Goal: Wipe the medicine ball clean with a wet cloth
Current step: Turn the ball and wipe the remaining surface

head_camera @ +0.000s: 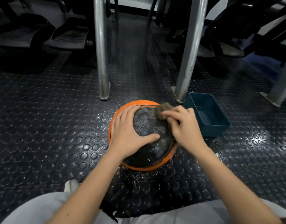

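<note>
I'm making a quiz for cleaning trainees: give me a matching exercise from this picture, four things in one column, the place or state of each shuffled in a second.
1. left hand
2. right hand
3. cloth
4. tub

A. stands on the floor, right of the medicine ball
B. grips the cloth
C. lies flat on the ball
D. pressed to the ball's far side

Pairs: 1-C, 2-B, 3-D, 4-A

Dim overall — the background at 12 o'clock sinks to near black. Overhead light glints off the studded floor [42, 126] at 3 and 9 o'clock and streaks the metal legs [101, 54]. Edges bow outward; the right hand [186, 126] is slightly blurred.
</note>
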`<state>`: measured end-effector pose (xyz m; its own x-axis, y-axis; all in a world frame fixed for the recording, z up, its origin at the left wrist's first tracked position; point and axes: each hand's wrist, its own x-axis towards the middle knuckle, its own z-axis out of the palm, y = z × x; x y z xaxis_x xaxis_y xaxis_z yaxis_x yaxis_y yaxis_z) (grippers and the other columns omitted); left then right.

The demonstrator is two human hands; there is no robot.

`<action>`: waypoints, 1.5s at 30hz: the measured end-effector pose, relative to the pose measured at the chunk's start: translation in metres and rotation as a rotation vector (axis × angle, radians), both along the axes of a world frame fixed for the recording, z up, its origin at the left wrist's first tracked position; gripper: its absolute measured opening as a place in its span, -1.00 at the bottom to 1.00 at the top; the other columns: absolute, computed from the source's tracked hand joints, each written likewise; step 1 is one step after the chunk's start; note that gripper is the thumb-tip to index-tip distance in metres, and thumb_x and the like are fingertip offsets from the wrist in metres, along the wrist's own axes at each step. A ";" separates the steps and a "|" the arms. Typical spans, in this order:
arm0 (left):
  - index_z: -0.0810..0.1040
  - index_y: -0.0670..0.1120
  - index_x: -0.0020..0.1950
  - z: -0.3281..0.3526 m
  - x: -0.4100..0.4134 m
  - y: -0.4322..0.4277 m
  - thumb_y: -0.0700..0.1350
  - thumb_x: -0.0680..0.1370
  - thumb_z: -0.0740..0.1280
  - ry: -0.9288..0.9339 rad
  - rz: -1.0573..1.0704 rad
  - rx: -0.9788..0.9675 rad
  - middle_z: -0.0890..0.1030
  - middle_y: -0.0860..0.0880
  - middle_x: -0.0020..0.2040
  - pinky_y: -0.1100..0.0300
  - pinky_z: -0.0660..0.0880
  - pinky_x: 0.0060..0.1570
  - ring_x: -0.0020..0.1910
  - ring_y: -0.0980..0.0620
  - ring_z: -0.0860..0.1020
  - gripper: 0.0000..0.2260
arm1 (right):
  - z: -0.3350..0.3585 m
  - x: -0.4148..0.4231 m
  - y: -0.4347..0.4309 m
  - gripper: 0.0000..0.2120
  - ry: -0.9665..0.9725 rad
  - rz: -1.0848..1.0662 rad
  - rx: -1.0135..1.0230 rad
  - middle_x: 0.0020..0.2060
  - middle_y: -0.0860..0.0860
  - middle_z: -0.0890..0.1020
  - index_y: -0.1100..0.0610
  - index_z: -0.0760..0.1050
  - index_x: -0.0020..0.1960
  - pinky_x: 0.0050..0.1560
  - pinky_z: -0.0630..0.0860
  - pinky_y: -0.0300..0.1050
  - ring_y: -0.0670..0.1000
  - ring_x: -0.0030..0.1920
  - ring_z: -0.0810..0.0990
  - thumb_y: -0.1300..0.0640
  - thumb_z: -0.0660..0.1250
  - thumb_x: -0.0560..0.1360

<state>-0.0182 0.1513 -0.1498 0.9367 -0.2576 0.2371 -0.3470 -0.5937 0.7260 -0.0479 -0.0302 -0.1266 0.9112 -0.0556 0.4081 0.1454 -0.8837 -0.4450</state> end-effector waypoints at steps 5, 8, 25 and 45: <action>0.19 0.20 0.42 -0.002 -0.005 -0.003 0.50 0.14 0.25 -0.009 0.012 0.020 0.19 0.23 0.44 0.06 0.03 0.45 0.43 0.15 0.11 -0.10 | -0.004 0.013 -0.013 -0.80 0.096 -0.173 0.228 -0.10 -0.02 0.59 0.20 0.63 0.08 -0.04 0.25 -0.45 0.12 0.02 0.54 0.33 0.29 0.52; 0.24 0.16 0.41 -0.004 -0.001 -0.002 0.49 0.13 0.24 -0.032 0.052 -0.001 0.23 0.20 0.43 0.05 0.08 0.44 0.42 0.13 0.15 -0.10 | 0.001 -0.012 0.021 -0.78 -0.087 -0.050 0.103 -0.09 -0.07 0.60 0.10 0.65 0.04 0.02 0.19 -0.51 0.04 -0.08 0.40 0.27 0.29 0.49; 0.21 0.16 0.44 -0.005 -0.004 0.001 0.50 0.13 0.24 -0.016 0.033 -0.001 0.19 0.20 0.45 0.00 0.07 0.45 0.44 0.13 0.12 -0.07 | -0.010 -0.002 0.002 -0.74 -0.079 -0.053 0.210 -0.06 -0.12 0.60 0.09 0.64 0.06 0.10 0.33 -0.27 0.00 -0.01 0.46 0.33 0.28 0.49; 0.18 0.16 0.45 -0.004 -0.009 -0.011 0.51 0.14 0.19 -0.041 0.064 0.043 0.17 0.21 0.46 0.01 0.01 0.47 0.43 0.17 0.06 -0.07 | -0.018 0.014 -0.013 -0.77 0.068 -0.241 0.412 -0.10 -0.09 0.58 0.12 0.63 0.07 0.18 0.38 -0.25 0.12 0.05 0.54 0.32 0.26 0.53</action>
